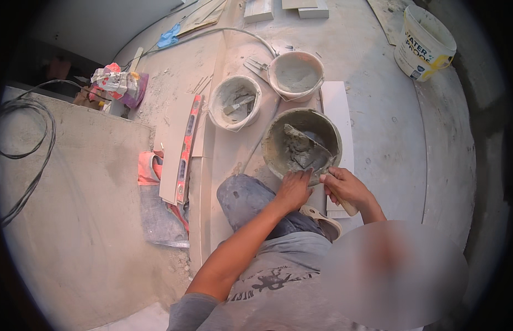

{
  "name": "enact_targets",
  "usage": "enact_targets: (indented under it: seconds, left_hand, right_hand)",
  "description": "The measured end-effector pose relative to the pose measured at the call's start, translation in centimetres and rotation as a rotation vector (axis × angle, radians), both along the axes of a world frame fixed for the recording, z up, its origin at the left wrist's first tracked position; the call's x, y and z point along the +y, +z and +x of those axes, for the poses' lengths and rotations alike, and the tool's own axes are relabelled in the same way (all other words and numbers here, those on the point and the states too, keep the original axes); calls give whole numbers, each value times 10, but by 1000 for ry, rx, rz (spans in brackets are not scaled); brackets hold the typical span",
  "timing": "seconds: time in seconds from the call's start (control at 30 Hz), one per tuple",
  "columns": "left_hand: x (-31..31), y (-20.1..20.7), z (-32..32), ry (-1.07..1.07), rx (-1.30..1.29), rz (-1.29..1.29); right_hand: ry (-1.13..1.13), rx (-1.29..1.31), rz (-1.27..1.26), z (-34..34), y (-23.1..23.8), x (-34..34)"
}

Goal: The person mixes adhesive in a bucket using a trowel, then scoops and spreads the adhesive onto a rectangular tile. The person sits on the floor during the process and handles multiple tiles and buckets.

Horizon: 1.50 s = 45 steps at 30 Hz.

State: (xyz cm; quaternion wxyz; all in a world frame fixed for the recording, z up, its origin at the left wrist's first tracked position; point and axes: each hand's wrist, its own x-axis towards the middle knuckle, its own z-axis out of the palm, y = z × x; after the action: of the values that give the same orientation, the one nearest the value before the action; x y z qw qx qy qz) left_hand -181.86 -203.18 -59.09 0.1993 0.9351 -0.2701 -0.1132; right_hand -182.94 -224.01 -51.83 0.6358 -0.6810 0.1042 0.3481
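Presently, the right hand (350,187) grasps the tool (343,202) by its wooden handle, fingers wrapped around it, at the near right rim of the bucket (272,144). The left hand (294,190) is positioned at the near rim of the bucket, fingers touching it; whether they clench the rim cannot be told. Grey mix (302,150) lies inside the bucket. Just beyond the bucket stands the rear pail (304,96); beyond and left of the bucket stands the side pail (247,122), containing a scraper (239,105). A red level (188,146) lies left of the bucket. A white panel (338,105) extends along the bucket's right side. A tub (404,54) stands well apart from the bucket, beyond and right.
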Motion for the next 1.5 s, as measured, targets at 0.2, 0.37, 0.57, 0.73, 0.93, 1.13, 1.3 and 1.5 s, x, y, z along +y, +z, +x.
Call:
enact_targets:
  seconds: [0.2, 0.37, 0.57, 0.73, 0.93, 1.13, 1.3, 1.5]
  left_hand:
    - [28, 11, 52, 440, 206, 56]
    - [69, -20, 61, 688, 135, 9]
    - [58, -43, 46, 1166, 848, -572]
    - [46, -40, 47, 1257, 847, -630]
    - [57, -52, 51, 1202, 927, -784]
    - [70, -56, 54, 847, 1026, -853]
    - [48, -53, 47, 768, 805, -861]
    - [37, -55, 39, 644, 580, -707]
  right_hand:
    - [-119, -169, 265, -38, 14, -20]
    - [-48, -517, -426, -49, -55, -31]
    - [7, -559, -775, -55, -175, -3]
    - [23, -552, -870, -73, -212, -20]
    - [81, -370, -940, -128, -187, -66]
    - [32, -307, -837, -152, -97, -90]
    - [186, -262, -671, -95, -18, -47]
    - [491, 119, -621, -73, -22, 0]
